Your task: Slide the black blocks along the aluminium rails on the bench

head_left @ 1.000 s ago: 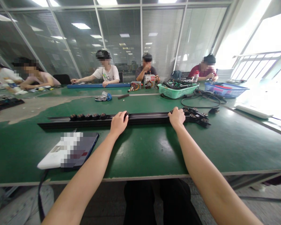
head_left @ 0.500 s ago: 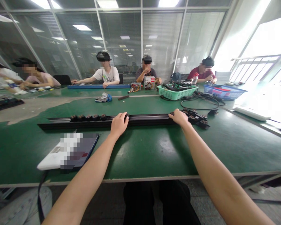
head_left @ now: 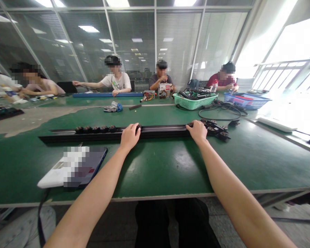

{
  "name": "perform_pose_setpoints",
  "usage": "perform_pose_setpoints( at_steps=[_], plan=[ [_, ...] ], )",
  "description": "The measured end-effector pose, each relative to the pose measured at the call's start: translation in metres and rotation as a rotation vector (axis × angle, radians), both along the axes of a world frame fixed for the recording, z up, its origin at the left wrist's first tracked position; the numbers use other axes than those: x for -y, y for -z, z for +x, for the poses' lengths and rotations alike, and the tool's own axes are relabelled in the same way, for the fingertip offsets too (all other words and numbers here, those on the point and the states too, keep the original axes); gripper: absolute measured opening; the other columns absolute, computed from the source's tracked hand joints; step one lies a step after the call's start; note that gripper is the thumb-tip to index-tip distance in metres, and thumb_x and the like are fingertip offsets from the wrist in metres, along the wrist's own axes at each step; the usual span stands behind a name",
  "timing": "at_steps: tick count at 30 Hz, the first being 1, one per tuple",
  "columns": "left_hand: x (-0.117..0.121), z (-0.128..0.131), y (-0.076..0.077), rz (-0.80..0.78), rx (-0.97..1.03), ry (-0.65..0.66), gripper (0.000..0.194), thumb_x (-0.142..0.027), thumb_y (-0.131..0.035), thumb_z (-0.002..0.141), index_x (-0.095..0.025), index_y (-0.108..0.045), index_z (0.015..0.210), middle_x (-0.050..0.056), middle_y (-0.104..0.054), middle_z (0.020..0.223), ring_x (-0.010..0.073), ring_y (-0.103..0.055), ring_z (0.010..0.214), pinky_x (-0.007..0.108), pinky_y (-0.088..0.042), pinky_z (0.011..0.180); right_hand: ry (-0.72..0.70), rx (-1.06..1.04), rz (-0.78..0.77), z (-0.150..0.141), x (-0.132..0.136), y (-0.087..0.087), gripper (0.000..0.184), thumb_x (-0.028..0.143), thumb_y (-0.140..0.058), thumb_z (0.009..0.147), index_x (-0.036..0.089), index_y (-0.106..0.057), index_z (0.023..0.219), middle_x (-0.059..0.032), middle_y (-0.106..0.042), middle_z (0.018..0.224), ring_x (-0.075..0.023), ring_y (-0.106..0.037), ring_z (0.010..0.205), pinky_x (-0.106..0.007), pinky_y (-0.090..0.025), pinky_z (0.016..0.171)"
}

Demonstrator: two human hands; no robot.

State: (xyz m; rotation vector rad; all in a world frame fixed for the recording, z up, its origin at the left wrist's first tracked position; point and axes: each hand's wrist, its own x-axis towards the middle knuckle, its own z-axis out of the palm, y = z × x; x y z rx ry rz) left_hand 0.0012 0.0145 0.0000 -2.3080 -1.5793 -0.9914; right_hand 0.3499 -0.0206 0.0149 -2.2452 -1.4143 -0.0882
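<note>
A long black track rail lies lengthwise across the green table in front of me. My left hand is closed round a small black block on the rail near its middle. My right hand closes on another dark block at the rail's right part; fingers hide much of it. Left of my left hand, several small black blocks with coppery tops sit in a row along the rail. More such black pieces lie in a cluster just right of my right hand.
A white device and a dark tablet-like slab lie front left. Gloves lie beyond the rail. A green basket, a blue basket and black cables are at the back right. Several people sit across the table.
Both hands keep their places on the rail with little visible movement. The view has shifted slightly. Across the table, a person's arm has stretched further left.
</note>
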Motion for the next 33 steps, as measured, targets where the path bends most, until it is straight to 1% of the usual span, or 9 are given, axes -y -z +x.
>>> perform_pose_setpoints(
  at_steps=[3,6,10,15,22,25,33],
  plan=[
    [-0.0002,0.0,0.0002,0.003,-0.002,0.001,0.041,-0.032,-0.045,0.105,-0.015,-0.065,0.137,0.015,-0.07,0.134,0.0305,-0.067,0.121,0.042,-0.052,0.107,0.043,-0.023,0.011,0.003,0.001,-0.0002,0.036,0.043,-0.061,0.098,0.017,-0.069,0.122,-0.0157,-0.071,0.124,-0.0289,-0.068,0.114,-0.036,-0.051,0.09],
    [-0.0003,0.0002,0.0003,0.002,-0.004,-0.001,0.042,-0.032,-0.045,0.105,-0.014,-0.066,0.137,0.015,-0.07,0.134,0.0309,-0.067,0.122,0.043,-0.052,0.107,0.049,-0.04,0.011,0.0046,0.0019,-0.0011,0.038,0.044,-0.062,0.098,0.016,-0.069,0.122,-0.0158,-0.072,0.123,-0.0303,-0.068,0.115,-0.036,-0.051,0.091],
    [0.0002,0.0004,-0.0002,0.005,-0.002,-0.005,0.041,-0.032,-0.045,0.104,-0.016,-0.066,0.136,0.015,-0.07,0.134,0.0299,-0.067,0.121,0.043,-0.052,0.107,0.053,-0.036,0.014,0.003,0.0024,-0.0017,0.037,0.042,-0.062,0.098,0.015,-0.068,0.122,-0.0167,-0.072,0.123,-0.0302,-0.068,0.116,-0.036,-0.051,0.092],
    [0.0002,0.0,-0.0002,0.01,-0.003,0.0,0.042,-0.032,-0.045,0.104,-0.016,-0.066,0.136,0.015,-0.07,0.134,0.03,-0.067,0.121,0.043,-0.052,0.108,0.048,-0.024,0.009,0.0029,0.0022,-0.0012,0.035,0.04,-0.06,0.099,0.015,-0.067,0.123,-0.0177,-0.071,0.123,-0.0289,-0.068,0.115,-0.035,-0.05,0.091],
    [-0.0007,0.0003,0.0002,-0.007,-0.005,-0.002,0.041,-0.031,-0.046,0.105,-0.015,-0.065,0.137,0.015,-0.069,0.135,0.0309,-0.066,0.124,0.043,-0.051,0.109,0.01,-0.025,-0.029,0.0087,0.0016,-0.0017,0.041,0.045,-0.06,0.099,0.014,-0.067,0.125,-0.0181,-0.072,0.124,-0.0304,-0.067,0.118,-0.036,-0.051,0.092],
    [-0.0006,0.0004,-0.0001,-0.008,-0.004,0.001,0.042,-0.032,-0.045,0.105,-0.014,-0.065,0.137,0.016,-0.069,0.135,0.0312,-0.066,0.123,0.044,-0.051,0.109,0.009,-0.02,-0.025,0.0073,0.0018,-0.0027,0.041,0.044,-0.058,0.099,0.012,-0.068,0.123,-0.0195,-0.071,0.123,-0.0307,-0.068,0.117,-0.037,-0.051,0.092],
    [-0.0007,0.0004,0.0002,0.002,-0.007,-0.003,0.042,-0.033,-0.045,0.104,-0.016,-0.066,0.136,0.015,-0.07,0.134,0.0301,-0.067,0.122,0.042,-0.052,0.108,0.123,-0.067,-0.027,0.0065,0.0039,-0.0059,0.051,0.048,-0.066,0.092,0.007,-0.071,0.122,-0.0239,-0.071,0.121,-0.0351,-0.069,0.116,-0.041,-0.054,0.092]
  ],
)
